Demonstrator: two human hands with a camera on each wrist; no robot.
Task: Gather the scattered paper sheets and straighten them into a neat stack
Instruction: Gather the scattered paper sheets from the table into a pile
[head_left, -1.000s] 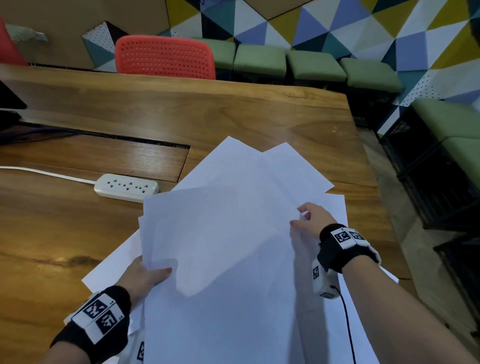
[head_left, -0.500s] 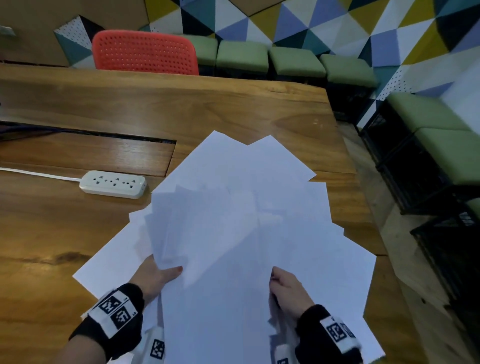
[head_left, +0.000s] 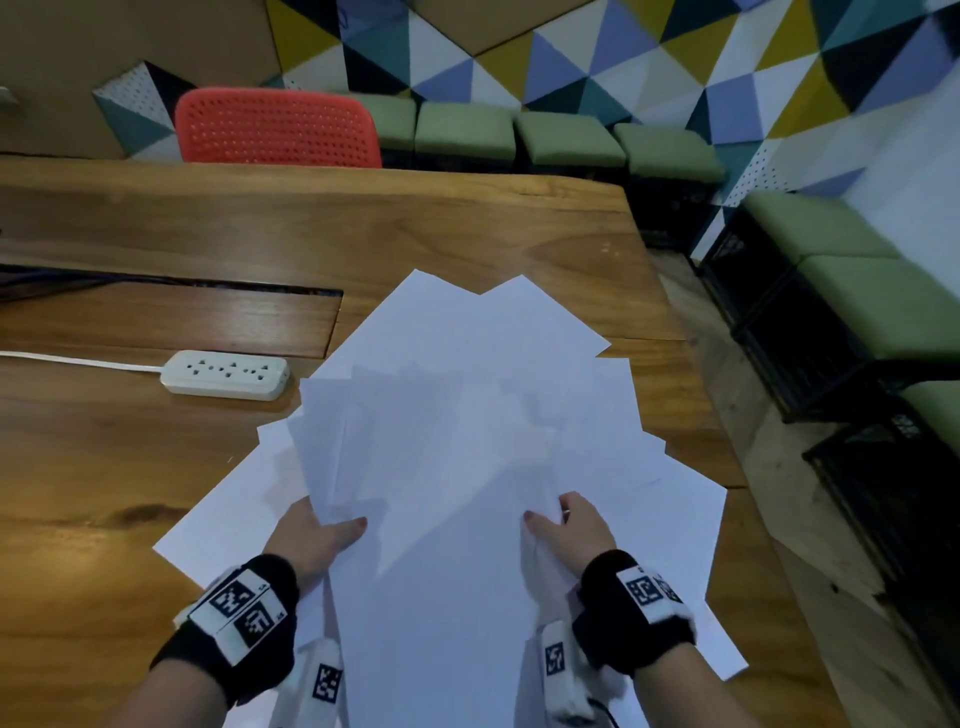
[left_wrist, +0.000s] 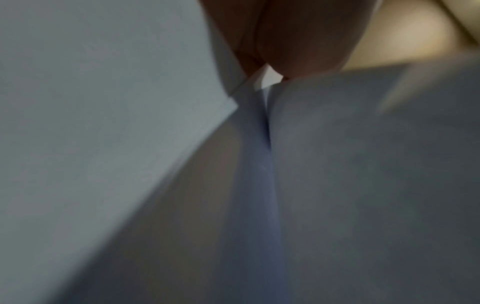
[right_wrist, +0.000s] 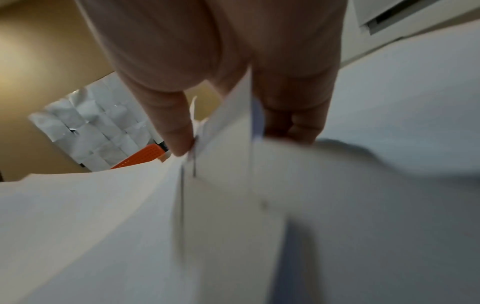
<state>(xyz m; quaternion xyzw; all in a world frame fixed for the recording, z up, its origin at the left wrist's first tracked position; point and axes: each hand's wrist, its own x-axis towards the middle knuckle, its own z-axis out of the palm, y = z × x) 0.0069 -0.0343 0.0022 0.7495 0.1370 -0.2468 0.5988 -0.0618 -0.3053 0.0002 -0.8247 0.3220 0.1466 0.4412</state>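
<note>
White paper sheets (head_left: 467, 441) lie fanned mid-frame on the counter (head_left: 363, 223), gathered, unsquared; left hand (head_left: 311, 540) and right hand (head_left: 571, 530) each pinch sheets.

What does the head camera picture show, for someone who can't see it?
Two hands, left hand and right hand, grip a messy fan of white paper sheets over a brown wooden table. A white power strip lies left; a red plastic chair stands behind.

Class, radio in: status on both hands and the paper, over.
Left hand and right hand both grip the sheets. Sheets still fanned, not squared. Power strip close by the left edge.
</note>
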